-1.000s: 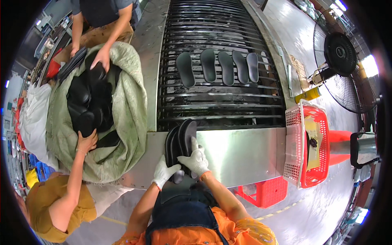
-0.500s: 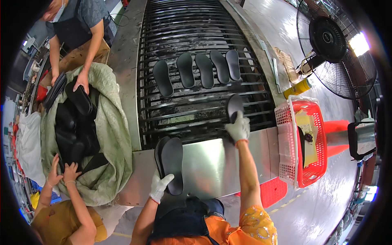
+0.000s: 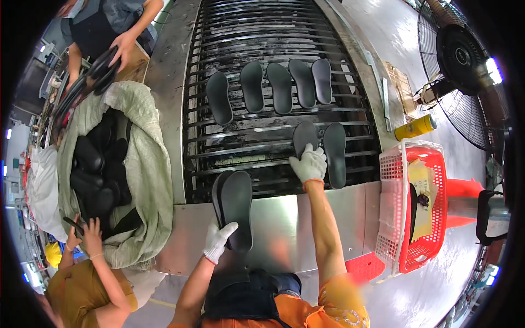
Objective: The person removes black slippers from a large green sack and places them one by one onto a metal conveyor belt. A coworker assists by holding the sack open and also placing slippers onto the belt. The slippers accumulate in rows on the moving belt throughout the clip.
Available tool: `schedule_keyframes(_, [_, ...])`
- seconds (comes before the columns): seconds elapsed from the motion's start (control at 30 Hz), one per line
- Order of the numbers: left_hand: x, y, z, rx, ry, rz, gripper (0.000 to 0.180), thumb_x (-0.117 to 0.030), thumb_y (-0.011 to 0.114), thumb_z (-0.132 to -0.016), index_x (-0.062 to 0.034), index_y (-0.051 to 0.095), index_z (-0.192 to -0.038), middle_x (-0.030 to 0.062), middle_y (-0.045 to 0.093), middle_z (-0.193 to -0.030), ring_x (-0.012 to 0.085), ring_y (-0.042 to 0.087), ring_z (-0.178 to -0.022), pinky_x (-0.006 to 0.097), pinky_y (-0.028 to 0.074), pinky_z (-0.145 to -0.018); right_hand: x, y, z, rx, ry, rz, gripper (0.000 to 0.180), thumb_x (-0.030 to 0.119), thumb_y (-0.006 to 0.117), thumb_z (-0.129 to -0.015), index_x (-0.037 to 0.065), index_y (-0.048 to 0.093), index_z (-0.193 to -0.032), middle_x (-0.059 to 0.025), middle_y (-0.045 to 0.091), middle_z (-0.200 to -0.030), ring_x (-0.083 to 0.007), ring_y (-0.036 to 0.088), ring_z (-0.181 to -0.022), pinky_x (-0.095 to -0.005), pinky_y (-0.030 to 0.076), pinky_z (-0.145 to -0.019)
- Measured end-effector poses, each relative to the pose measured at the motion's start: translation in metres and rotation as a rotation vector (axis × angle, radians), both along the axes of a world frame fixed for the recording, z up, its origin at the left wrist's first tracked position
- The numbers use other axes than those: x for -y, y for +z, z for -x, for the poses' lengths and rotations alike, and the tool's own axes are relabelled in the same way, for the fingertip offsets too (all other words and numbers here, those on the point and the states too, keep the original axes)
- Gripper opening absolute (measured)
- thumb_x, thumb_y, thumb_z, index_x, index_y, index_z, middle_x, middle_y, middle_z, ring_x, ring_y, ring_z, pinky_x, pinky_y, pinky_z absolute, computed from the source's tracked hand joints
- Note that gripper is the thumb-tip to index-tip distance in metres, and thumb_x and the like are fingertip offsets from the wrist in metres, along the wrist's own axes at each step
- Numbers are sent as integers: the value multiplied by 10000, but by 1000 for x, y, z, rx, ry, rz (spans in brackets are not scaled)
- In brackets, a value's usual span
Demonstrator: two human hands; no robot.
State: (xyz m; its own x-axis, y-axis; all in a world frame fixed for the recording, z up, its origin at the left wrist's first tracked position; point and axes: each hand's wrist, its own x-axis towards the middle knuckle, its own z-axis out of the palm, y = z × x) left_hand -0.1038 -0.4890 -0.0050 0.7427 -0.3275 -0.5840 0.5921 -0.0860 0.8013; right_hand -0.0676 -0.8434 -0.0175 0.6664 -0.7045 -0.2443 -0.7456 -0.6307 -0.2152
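My left hand, in a white glove, is closed on a small stack of black shoe insoles above the metal plate at the conveyor's near end. Over the slatted conveyor, my gloved right hand grips the lower end of another insole. Just right of that hand lies a single insole on the slats. Farther up, several insoles lie side by side in a row across the conveyor, toes and heels roughly aligned.
A pale green sack full of black insoles stands at the left. One person's hands are at its near side; another person's hand holds insoles beyond it. Right are a red-and-white basket, a yellow bottle and a fan.
An insole now lies at the conveyor's right side. My right hand has shifted slightly left with another insole. The far person has lifted insoles away from the sack.
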Motion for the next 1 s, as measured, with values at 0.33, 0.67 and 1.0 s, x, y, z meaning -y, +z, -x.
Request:
schedule_keyframes(0.33, [36,-33,-29,299,-218,-270,844,-280,891,-717,-24,477,-1407,140,649,-1285,233,639,-1152,371,519,-981,-172,38,15,47,72,-699,1296,472,852,-622,54,136,-1618,-322,494,-1376,-429,583,-1229,-434,492,-1042])
schedule_keyframes(0.67, [67,-30,-52,282,-348,-117,1040,-307,840,-772,-37,257,-1589,265,533,-1418,335,595,-1259,394,487,-1060,-122,48,-38,200,35,-486,1023,263,794,-645,55,349,-1542,-294,604,-1319,-408,620,-1209,-443,500,-1012])
schedule_keyframes(1.0, [-37,-8,-67,424,-4,-191,462,-95,754,-883,-22,605,-1314,123,647,-1203,190,669,-1065,341,551,-949,-125,38,-86,50,67,37,896,334,751,-748,51,391,-1518,-362,480,-1366,-472,510,-1267,-478,464,-1041])
